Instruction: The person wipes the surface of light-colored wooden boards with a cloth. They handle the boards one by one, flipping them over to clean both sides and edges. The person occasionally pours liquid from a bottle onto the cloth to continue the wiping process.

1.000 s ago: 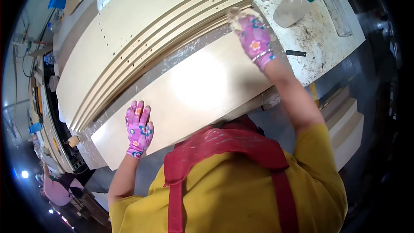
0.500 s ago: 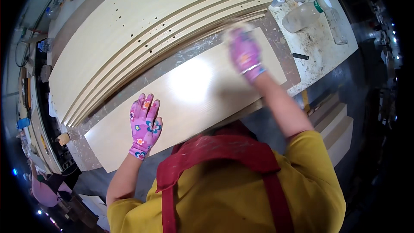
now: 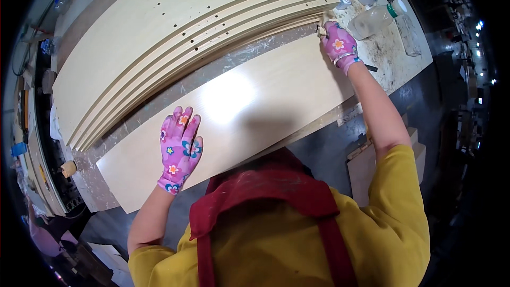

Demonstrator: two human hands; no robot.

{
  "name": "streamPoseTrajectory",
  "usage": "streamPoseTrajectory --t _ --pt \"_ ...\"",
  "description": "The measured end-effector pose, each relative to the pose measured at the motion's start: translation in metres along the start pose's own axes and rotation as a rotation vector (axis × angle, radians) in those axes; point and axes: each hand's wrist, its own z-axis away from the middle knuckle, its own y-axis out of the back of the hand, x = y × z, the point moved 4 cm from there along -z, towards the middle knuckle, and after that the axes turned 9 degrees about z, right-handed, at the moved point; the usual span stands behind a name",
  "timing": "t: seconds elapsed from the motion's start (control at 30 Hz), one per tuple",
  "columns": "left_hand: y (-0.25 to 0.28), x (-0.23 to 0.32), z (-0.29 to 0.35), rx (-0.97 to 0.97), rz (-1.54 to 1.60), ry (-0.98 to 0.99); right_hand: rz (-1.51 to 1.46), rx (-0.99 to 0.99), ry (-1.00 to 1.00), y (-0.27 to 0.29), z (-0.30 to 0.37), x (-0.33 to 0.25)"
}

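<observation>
A long pale wooden panel (image 3: 276, 90) lies across the bench in front of me, its surface glossy under the light. My left hand (image 3: 180, 146), in a pink flowered glove, rests flat near the panel's left end with fingers stretched out. At the far right corner of the panel is my right hand (image 3: 340, 45), gloved alike and closed. A beige bit of what looks like rag (image 3: 322, 25) pokes out from its fingers, mostly hidden by the glove.
Beyond the panel stands a stack of wide pale boards (image 3: 127, 48) with small drilled holes. A cloudy plastic bottle (image 3: 370, 23) lies on the stained right end of the bench (image 3: 390, 69). A wooden knob-like piece (image 3: 68, 168) sits at the left. Boards (image 3: 366, 170) stand below on the right.
My right hand has swept right, from over the panel to its far right corner, still closed on the beige rag. My left hand stays flat on the panel.
</observation>
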Motion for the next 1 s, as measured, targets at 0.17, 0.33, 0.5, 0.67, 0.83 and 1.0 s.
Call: streamPoseTrajectory --t 0.17,0.33,0.5,0.67,0.83,1.0 --pt "-0.001 0.0 0.0 0.024 -0.011 0.0 0.053 0.16 0.124 -0.01 0.019 -0.033" --pt "0.0 0.0 0.001 0.026 -0.005 -0.022 -0.1 0.13 0.019 0.003 0.008 -0.02" --pt "0.001 0.001 0.001 0.01 -0.018 -0.008 -0.246 -0.01 0.009 -0.008 0.011 -0.029" --pt "0.003 0.001 0.0 -0.011 0.011 -0.01 0.498 0.088 0.175 -0.035 0.014 -0.044" --pt "-0.001 -0.001 0.002 0.018 -0.005 0.011 -0.168 -0.041 0.474 0.016 0.114 -0.18" --pt "0.001 0.002 0.002 0.02 -0.006 -0.01 -0.096 0.042 -0.113 -0.019 0.023 -0.024"
